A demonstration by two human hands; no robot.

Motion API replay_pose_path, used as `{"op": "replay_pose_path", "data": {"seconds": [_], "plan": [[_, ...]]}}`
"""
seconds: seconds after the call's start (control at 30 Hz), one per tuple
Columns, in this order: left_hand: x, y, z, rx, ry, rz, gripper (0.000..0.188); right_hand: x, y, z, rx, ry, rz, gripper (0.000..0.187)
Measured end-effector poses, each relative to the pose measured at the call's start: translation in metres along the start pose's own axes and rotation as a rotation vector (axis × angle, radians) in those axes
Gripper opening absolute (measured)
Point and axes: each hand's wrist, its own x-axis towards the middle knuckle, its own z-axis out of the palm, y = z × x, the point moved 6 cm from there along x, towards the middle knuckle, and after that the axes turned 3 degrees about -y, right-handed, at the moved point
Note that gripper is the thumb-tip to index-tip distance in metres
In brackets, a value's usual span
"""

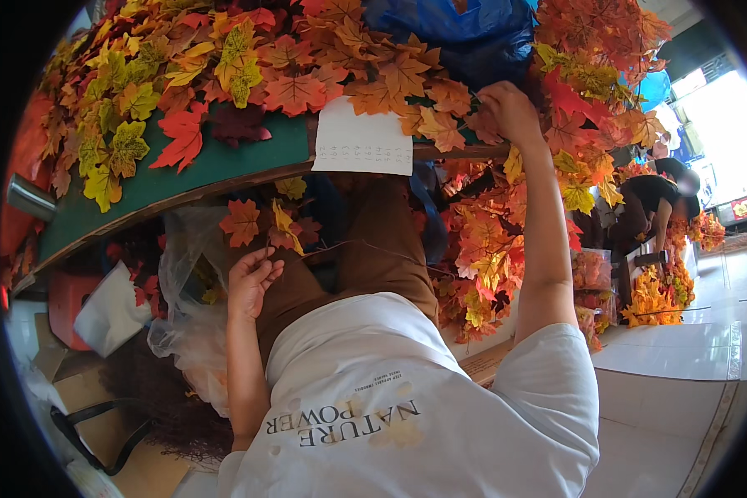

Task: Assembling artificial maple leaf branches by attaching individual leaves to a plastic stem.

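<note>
Green tabletop [153, 170], one white sheet [363, 139], one blue bag [490, 46], leaves [295, 91] too many to count: the left hand [256, 280] pinches one leafy sprig [241, 222] above the lap; the right hand [510, 112], fingers bunched, reaches among the foliage, its hold impossible to tell.

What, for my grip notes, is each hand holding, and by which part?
The left hand seems to pinch a thin stem close to some leaves. The right hand is at the leaf pile; whether it holds anything cannot be told.
</note>
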Motion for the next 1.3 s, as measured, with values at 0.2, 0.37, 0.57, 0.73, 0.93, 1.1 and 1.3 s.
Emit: {"op": "replay_pose_path", "data": {"seconds": [0.2, 0.37, 0.57, 0.73, 0.93, 1.1, 1.3], "plan": [[-0.006, -0.004, -0.013, -0.03, 0.01, -0.013, 0.029, 0.02, -0.013, -0.011, -0.104, 0.082, -0.097, 0.012], [-0.01, -0.004, 0.0, -0.188, -0.033, -0.009, 0.031, 0.03, -0.007, -0.047, -0.328, 0.152, -0.09, 0.016], [-0.006, 0.012, 0.037, -0.387, -0.284, 0.059, 0.034, 0.002, 0.003, -0.085, 0.138, 0.441, 0.514, 0.032], [-0.024, 0.031, 0.052, -0.333, -0.282, 0.106, 0.029, -0.01, -0.009, -0.04, 1.354, 0.723, 0.493, 0.022], [-0.027, 0.036, 0.06, -0.305, -0.261, 0.165, 0.029, -0.044, -0.133, -0.003, 1.758, 0.315, 0.241, 0.017], [-0.037, 0.041, 0.063, -0.324, -0.211, 0.198, 0.025, -0.089, -0.276, 0.071, 1.814, -0.056, 0.29, 0.008], [-0.043, 0.053, 0.073, -0.35, -0.15, 0.221, 0.021, -0.105, -0.296, 0.128, 1.798, -0.023, 0.532, 0.013]]}}
